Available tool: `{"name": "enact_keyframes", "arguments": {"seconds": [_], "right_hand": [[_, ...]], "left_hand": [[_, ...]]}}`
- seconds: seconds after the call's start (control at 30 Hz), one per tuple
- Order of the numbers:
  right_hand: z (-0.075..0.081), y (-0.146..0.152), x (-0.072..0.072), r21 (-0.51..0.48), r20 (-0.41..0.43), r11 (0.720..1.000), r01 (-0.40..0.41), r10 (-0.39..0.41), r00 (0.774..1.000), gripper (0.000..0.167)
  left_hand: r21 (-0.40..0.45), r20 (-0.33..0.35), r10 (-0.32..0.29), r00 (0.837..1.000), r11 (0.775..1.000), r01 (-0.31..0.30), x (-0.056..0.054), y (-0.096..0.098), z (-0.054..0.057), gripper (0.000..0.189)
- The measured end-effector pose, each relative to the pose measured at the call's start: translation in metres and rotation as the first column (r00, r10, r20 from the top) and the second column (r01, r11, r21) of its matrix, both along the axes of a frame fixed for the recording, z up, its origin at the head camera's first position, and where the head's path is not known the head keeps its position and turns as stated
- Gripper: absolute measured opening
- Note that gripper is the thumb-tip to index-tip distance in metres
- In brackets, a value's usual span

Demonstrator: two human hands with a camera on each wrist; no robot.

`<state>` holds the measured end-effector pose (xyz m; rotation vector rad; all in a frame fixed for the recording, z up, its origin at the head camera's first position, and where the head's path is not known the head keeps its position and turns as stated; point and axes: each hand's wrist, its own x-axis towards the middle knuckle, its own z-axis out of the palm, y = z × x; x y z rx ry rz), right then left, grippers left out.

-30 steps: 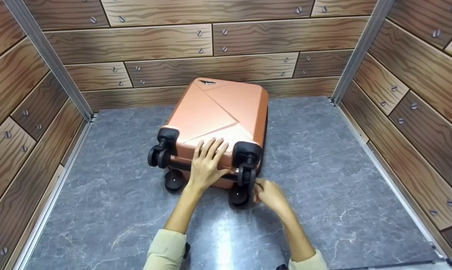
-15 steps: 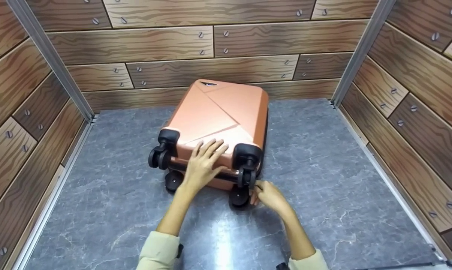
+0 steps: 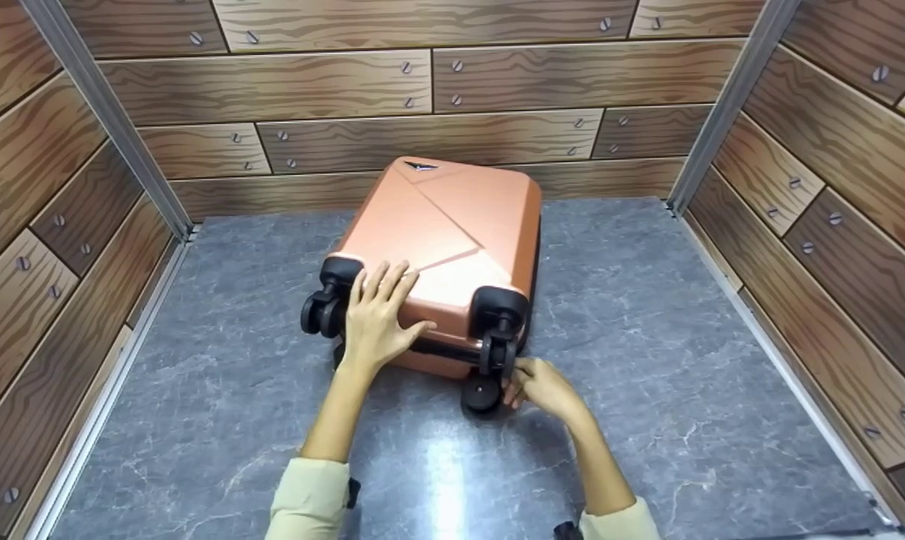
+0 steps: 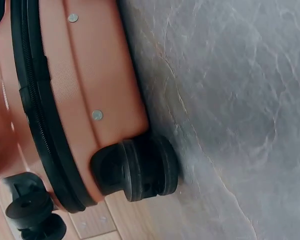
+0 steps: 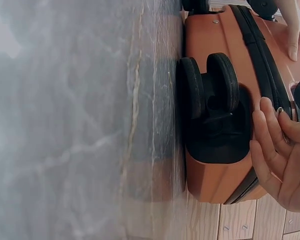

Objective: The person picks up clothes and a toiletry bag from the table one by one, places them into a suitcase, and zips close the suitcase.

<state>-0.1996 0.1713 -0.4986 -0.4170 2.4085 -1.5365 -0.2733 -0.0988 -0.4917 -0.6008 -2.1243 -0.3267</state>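
An orange hard-shell suitcase [image 3: 445,217] lies flat, its wheeled end towards me. My left hand [image 3: 374,326] rests on the edge of that end with its fingers spread, beside the upper left wheel [image 3: 321,311]. Low at the right corner is my right hand [image 3: 546,390], by the upper right wheel [image 3: 497,352] and the lower right wheel [image 3: 482,394]. In the right wrist view, the thumb and forefinger of my right hand [image 5: 290,160] pinch a small metal zipper pull [image 5: 280,111] on the black zipper [image 5: 262,60]. In the left wrist view the zipper [image 4: 35,100] looks closed along this end.
Grey marble-patterned floor [image 3: 685,337] surrounds the suitcase. Wood-patterned panels stand as a back wall [image 3: 332,86], a left wall [image 3: 85,315] and a right wall [image 3: 820,247], with metal posts [image 3: 704,142] at the corners. The suitcase's far end is close to the back wall.
My left hand has slid left along the suitcase's near edge, from the middle to beside the left wheel. The right hand and the suitcase have barely moved.
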Motion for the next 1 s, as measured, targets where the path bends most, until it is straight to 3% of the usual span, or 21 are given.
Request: {"name": "enact_keyframes", "arguments": {"seconds": [0.1, 0.3, 0.6, 0.87, 1.0], "right_hand": [[0.005, 0.004, 0.002, -0.045, 0.034, 0.999, 0.007, -0.006, 0.999, 0.023], [-0.022, 0.03, -0.019, -0.131, 0.059, 0.991, 0.035, -0.027, 0.998, 0.022], [-0.023, 0.051, -0.04, -0.157, 0.088, 0.97, 0.184, -0.172, 0.981, 0.026], [-0.026, 0.048, -0.046, -0.198, 0.134, 0.933, 0.3, -0.277, 0.951, 0.023], [-0.027, 0.041, -0.046, -0.164, 0.101, 0.923, 0.349, -0.336, 0.936, 0.023]], "left_hand": [[0.015, -0.018, 0.019, 1.0, 1.0, -0.018, 0.003, 0.007, -0.002, 0.08], [0.059, -0.031, 0.102, 0.994, 0.993, -0.1, 0.012, 0.029, -0.006, 0.077], [0.067, -0.022, 0.268, 0.963, 0.962, -0.266, 0.016, 0.069, -0.007, 0.075], [0.061, -0.005, 0.305, 0.952, 0.951, -0.304, 0.013, 0.084, -0.012, 0.073], [0.059, -0.005, 0.313, 0.95, 0.948, -0.312, 0.012, 0.085, -0.01, 0.073]]}}
